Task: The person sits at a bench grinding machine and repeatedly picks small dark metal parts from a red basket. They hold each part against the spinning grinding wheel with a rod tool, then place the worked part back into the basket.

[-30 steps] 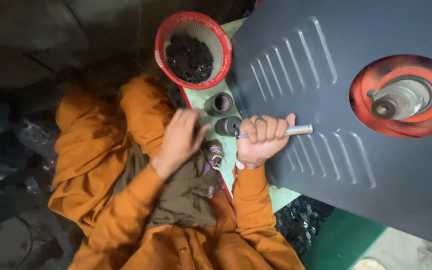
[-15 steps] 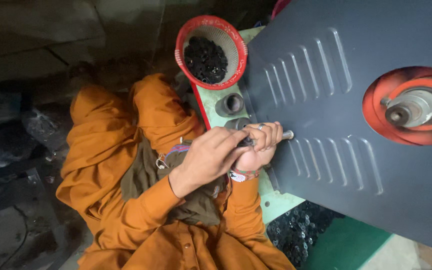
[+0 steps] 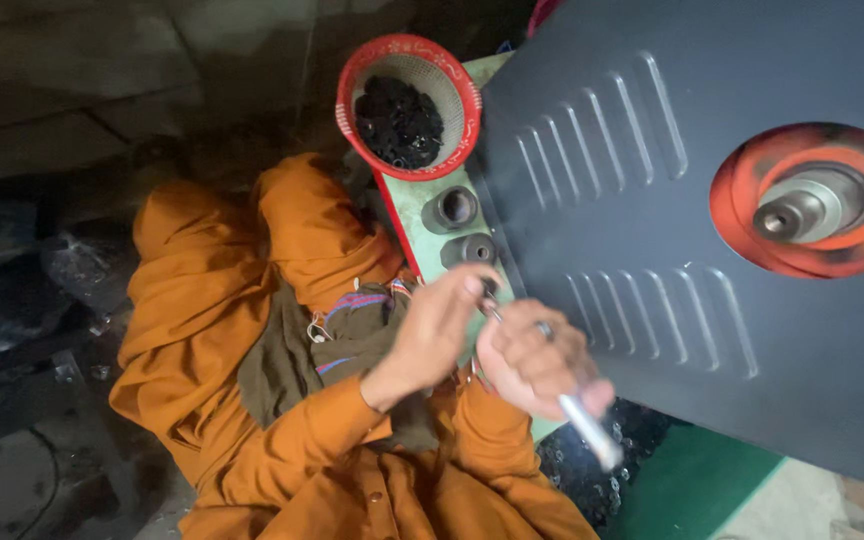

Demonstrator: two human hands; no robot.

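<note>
My right hand [image 3: 537, 358] is closed around a thin silver metal rod [image 3: 590, 430], blurred by motion, whose tip points up-left toward a dark metal socket [image 3: 469, 250] on the pale green machine bed [image 3: 414, 232]. My left hand [image 3: 442, 322] reaches across with its fingertips pinched at the rod's tip, just below that socket. Whether it holds a small part there I cannot tell. A second dark socket [image 3: 450, 209] sits just above the first. My orange sleeves and lap fill the lower left.
A red plastic basket [image 3: 408, 106] of small black parts stands at the bed's far end. A large dark grey louvred machine cover [image 3: 672, 240] with a red wheel and steel shaft [image 3: 810, 202] fills the right. More black parts [image 3: 592, 470] lie below.
My right hand has swung the rod from level to pointing down-right and moved lower. My left hand has slid from my lap up to the rod's tip by the socket.
</note>
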